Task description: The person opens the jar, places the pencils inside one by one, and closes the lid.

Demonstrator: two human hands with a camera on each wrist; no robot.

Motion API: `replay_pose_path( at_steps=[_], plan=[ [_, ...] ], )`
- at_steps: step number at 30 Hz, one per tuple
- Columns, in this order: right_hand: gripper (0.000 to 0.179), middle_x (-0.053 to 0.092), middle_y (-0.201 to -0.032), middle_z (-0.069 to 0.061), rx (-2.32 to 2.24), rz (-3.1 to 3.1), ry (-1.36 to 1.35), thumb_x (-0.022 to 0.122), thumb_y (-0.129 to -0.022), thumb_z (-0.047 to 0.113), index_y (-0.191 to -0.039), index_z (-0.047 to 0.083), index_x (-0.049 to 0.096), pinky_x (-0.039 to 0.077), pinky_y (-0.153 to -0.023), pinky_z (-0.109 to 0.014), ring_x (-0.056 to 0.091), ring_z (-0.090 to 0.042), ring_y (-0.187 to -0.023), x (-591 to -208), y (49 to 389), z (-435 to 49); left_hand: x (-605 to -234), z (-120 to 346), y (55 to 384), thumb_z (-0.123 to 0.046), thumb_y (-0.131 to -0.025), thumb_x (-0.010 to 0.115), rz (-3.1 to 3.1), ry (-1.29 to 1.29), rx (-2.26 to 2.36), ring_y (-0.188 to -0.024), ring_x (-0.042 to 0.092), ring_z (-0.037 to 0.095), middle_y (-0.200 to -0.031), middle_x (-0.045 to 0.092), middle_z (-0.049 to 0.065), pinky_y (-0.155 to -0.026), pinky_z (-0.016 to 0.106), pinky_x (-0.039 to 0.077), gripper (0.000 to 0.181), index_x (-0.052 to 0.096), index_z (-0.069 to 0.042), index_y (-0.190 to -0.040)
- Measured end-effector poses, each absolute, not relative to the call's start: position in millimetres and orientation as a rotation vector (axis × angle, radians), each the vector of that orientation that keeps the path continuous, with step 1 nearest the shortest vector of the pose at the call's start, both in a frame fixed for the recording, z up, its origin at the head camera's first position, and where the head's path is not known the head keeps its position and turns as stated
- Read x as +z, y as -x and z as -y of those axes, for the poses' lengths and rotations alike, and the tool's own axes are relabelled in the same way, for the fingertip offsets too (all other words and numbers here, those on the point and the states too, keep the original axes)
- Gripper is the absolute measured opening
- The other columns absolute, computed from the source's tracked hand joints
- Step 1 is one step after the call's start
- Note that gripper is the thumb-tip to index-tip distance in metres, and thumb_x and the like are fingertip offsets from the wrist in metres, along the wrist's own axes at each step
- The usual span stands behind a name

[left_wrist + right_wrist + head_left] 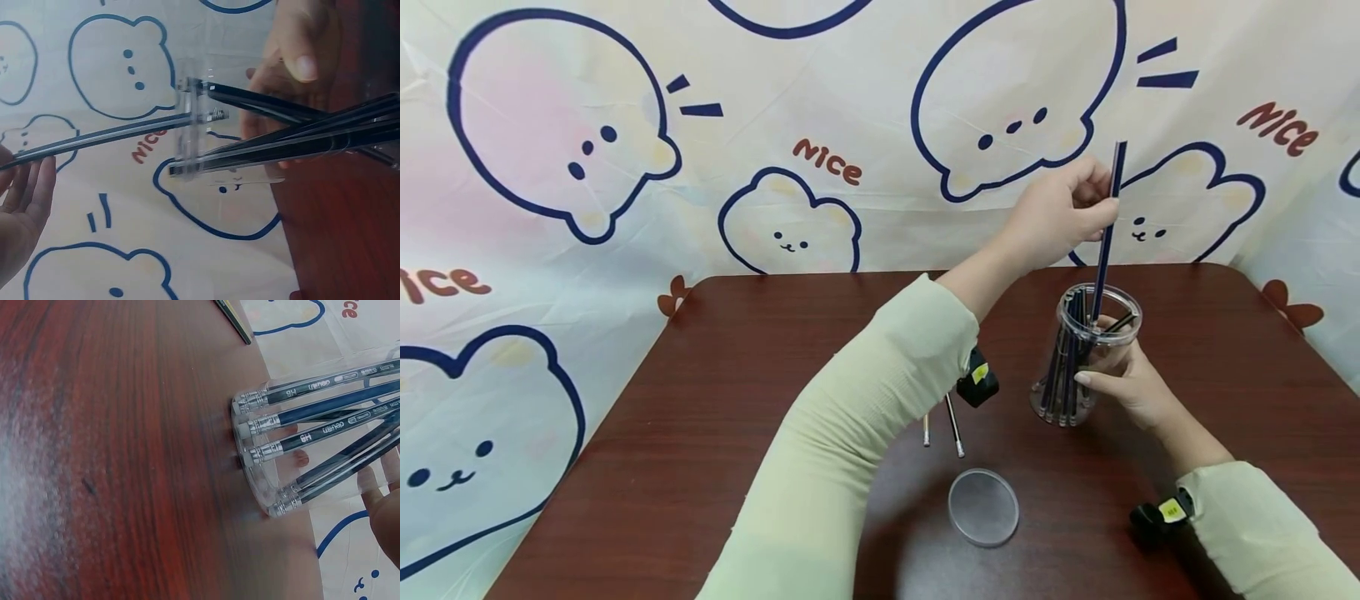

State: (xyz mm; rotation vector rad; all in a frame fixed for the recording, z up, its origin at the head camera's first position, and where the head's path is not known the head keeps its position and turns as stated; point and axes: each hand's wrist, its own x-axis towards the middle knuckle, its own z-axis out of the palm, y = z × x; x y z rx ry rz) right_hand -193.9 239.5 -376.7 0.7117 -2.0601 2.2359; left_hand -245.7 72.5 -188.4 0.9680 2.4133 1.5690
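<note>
My left hand [1060,215] pinches a dark pencil [1106,250] near its upper end, above the clear jar [1138,320]. The pencil stands nearly upright, and its lower, eraser end reaches inside the jar's mouth, as the left wrist view also shows. Several dark pencils [312,434] lean inside the jar, erasers down at its base; silver ferrules and "deli HB" print show through the wall in the right wrist view. My right hand [1129,390] grips the jar's side, thumb in front and fingers behind. The jar stands on the table towards the right.
A round clear lid [983,508] lies on the brown wooden table [662,467], in front and to the left of the jar. Two more pencils [955,427] lie behind it, partly hidden by my left sleeve [850,417]. A printed curtain [887,100] hangs behind the table.
</note>
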Motion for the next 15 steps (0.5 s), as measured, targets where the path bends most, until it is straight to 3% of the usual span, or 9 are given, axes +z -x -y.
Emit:
replay_pose_path(
  at_steps=[15],
  plan=[
    [0.063,0.045,-0.117,0.000,2.255,2.037,-0.773,0.049,-0.076,-0.017,-0.127,0.012,0.026,0.041,-0.078,-0.021,0.047,-0.010,-0.103,-377.0,193.5,-239.5,-217.0,-77.8,253.3,-0.011,-0.086,0.051,-2.485,-1.090,1.464,-0.070,0.048,0.007,-0.080,0.054,-0.002,-0.058,0.015,0.039,0.006,0.051,-0.010,-0.092]
  ],
)
